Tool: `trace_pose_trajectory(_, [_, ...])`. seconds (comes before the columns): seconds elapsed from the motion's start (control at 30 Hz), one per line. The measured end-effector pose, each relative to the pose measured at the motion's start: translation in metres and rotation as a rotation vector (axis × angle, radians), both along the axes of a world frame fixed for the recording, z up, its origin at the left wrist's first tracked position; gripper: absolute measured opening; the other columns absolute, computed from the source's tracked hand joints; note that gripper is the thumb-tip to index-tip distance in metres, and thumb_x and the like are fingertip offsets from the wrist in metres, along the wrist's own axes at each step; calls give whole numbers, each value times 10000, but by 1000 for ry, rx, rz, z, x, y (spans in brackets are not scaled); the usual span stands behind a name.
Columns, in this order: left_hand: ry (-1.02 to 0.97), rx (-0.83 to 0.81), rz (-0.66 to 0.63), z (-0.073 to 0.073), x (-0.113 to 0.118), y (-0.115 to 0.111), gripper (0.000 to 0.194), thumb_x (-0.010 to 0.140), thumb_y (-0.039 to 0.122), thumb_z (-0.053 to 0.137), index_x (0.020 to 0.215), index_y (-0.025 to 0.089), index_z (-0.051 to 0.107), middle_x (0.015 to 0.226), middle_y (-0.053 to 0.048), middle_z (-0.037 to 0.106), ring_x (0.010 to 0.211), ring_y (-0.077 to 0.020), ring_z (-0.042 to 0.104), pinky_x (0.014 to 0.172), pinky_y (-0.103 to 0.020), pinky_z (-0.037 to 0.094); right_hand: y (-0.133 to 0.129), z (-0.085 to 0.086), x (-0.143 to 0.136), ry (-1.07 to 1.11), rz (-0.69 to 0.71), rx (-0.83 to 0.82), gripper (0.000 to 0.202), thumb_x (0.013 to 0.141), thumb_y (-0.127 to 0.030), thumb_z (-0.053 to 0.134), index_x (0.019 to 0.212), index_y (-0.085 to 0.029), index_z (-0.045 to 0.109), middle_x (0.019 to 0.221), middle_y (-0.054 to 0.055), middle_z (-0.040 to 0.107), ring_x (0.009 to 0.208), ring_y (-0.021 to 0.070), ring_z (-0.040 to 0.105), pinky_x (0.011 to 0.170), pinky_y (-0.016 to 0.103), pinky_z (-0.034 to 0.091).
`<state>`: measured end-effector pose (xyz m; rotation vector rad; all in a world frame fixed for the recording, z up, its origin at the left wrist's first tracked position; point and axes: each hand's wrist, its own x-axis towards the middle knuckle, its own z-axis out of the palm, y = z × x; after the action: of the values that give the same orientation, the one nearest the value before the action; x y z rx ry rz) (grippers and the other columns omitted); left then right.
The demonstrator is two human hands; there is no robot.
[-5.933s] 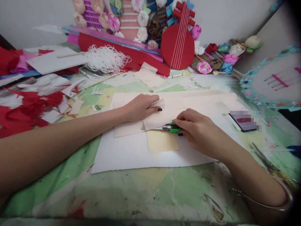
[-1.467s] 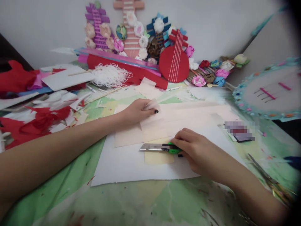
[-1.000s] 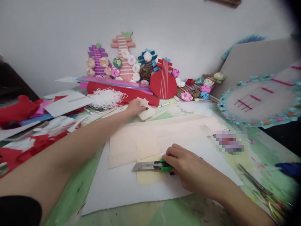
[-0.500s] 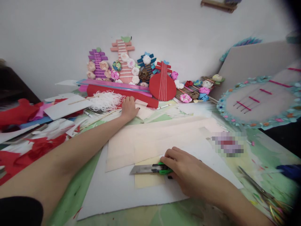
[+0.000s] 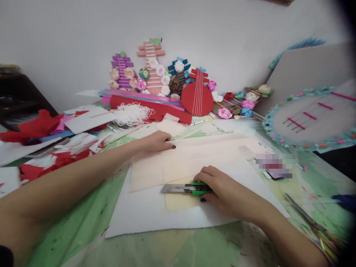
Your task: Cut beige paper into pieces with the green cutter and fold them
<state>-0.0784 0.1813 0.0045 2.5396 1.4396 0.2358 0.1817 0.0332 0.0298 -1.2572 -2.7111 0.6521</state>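
My right hand is closed around a green utility knife, its long blade out and pointing left. Under the blade lies a small yellow paper piece, partly beneath a large cream paper sheet. Both rest on a white board on the green table. My left hand is at the cream sheet's upper left edge, its fingers bent and close together; whether anything is pinched under them is hidden.
Scissors lie at the right, below a blurred phone-like object. Red scraps and white string lie at the left. Behind stand paper instruments with flowers, one a red lute; a blue-edged round piece leans at the right.
My left hand has come back from beside the white string to the cream sheet's edge. My right hand still holds the knife, and the view has shifted slightly.
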Motion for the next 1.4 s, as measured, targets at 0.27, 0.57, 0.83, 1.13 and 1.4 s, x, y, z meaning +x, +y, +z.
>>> trace_pose_trajectory(0.27, [-118,57,114,0,21,-14,300,871,424,474,683,190,479,707,-10,586,663,-155,533,560,-256,338,3,2,5,32,-59,31,222,791,-33,483,950,-163,566,967,71,577,888,204,533,770,329,412])
trace_pose_trajectory(0.57, [-129,135,218,-8,42,-25,218,890,355,487,797,178,575,821,-91,650,809,-235,606,616,-296,366,24,-9,22,135,-188,256,209,810,-36,480,947,-181,544,968,68,576,841,187,568,736,292,408])
trace_pose_trajectory(0.83, [-194,-36,167,7,24,-15,317,665,381,747,870,176,617,965,-43,675,892,-220,615,715,-264,437,33,-18,24,46,-275,136,213,809,-100,481,983,-195,559,928,48,660,817,199,588,699,291,397])
trace_pose_trajectory(1.13, [-298,-112,242,9,-20,9,343,670,314,753,956,159,644,974,-52,702,876,-198,647,762,-280,472,35,-15,26,24,-311,115,192,805,-135,479,956,-200,578,907,57,693,799,212,611,686,304,408])
trace_pose_trajectory(1.4, [-291,109,243,5,-19,-5,206,700,214,695,880,161,610,1007,-74,659,981,-226,592,835,-318,431,34,-15,24,11,-312,129,200,791,-135,486,956,-198,578,883,47,676,788,206,592,667,295,397])
